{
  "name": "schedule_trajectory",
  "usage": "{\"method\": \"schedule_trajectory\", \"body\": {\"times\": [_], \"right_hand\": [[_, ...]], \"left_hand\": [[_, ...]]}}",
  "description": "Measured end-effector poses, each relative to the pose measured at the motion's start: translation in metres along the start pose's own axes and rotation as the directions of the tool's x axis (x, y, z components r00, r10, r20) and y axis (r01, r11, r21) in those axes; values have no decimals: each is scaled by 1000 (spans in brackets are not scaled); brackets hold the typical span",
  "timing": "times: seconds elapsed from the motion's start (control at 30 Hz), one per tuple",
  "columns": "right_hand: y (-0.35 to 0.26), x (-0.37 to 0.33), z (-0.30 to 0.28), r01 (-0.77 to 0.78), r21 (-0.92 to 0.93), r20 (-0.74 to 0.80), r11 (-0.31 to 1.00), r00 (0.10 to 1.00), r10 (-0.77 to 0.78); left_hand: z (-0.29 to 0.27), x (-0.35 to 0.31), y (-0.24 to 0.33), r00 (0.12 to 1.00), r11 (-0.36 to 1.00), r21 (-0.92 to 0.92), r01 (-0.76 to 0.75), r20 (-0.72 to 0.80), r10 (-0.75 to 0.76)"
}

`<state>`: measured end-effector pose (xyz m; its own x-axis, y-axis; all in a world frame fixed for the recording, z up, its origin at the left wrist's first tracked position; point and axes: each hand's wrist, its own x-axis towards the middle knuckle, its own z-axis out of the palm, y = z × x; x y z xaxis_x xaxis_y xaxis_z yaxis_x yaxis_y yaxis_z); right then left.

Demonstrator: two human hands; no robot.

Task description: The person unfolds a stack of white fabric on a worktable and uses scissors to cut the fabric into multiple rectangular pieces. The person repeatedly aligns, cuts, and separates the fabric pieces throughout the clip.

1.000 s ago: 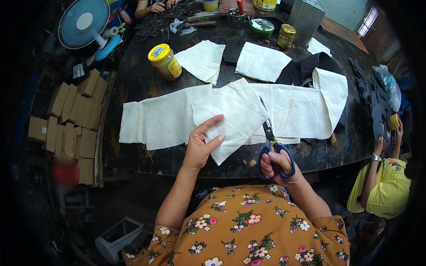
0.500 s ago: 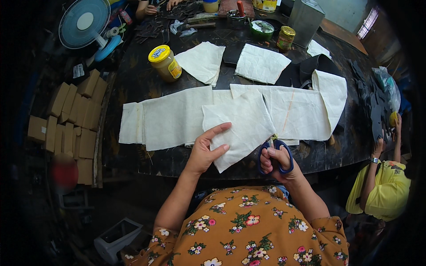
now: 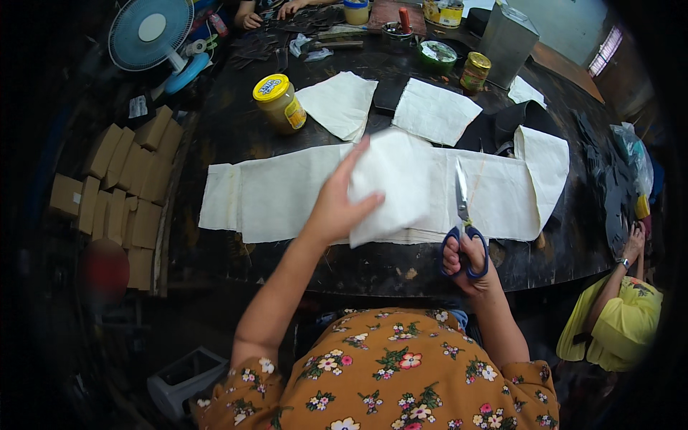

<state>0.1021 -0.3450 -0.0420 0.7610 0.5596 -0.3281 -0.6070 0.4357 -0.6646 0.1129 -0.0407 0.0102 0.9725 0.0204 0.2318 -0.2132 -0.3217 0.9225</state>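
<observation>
A cut piece of white cloth (image 3: 393, 183), blurred by motion, is pinched between the thumb and fingers of my left hand (image 3: 340, 208). My right hand (image 3: 469, 261) has its fingers through the blue handles of a pair of scissors (image 3: 462, 193), whose blades are together and point away from me. Beneath both lies a long strip of white cloth (image 3: 279, 193) spread across the dark table, its right end folded over. Two separate white cloth pieces, one on the left (image 3: 340, 104) and one on the right (image 3: 437, 111), lie beyond the strip.
A yellow-lidded jar (image 3: 279, 107) stands behind the strip, near a fan (image 3: 152, 32). A smaller jar (image 3: 475, 72) and a metal can (image 3: 507, 46) are farther back. Cardboard boxes (image 3: 136, 172) are stacked left. A person in yellow (image 3: 620, 315) works at right; another person's hands (image 3: 290, 8) show far off.
The cloth piece has come away from the scissors, moving up and away with my left hand. The scissors have closed and now point forward, slightly farther right.
</observation>
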Motion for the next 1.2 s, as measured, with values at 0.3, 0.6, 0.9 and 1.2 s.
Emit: {"method": "schedule_trajectory", "body": {"times": [0.3, 0.6, 0.9, 1.2], "right_hand": [[13, 1, -26, -4, 184, 92, 983, 996, -13], [13, 4, -29, -1, 244, 113, 970, 993, -28], [10, -12, -18, 4, 73, 120, 997, 993, -13], [21, -112, -25, -193, -53, -45, 980, 981, 190]], "left_hand": [[-30, 208, -51, 827, 964, 33, -265, -506, 245], [-12, 151, -137, 771, 940, 146, 309, -617, -158], [47, 73, -32, 950, 771, 592, 235, 29, -312], [86, 55, -36, 896, 694, 668, -268, -92, 435]]}}
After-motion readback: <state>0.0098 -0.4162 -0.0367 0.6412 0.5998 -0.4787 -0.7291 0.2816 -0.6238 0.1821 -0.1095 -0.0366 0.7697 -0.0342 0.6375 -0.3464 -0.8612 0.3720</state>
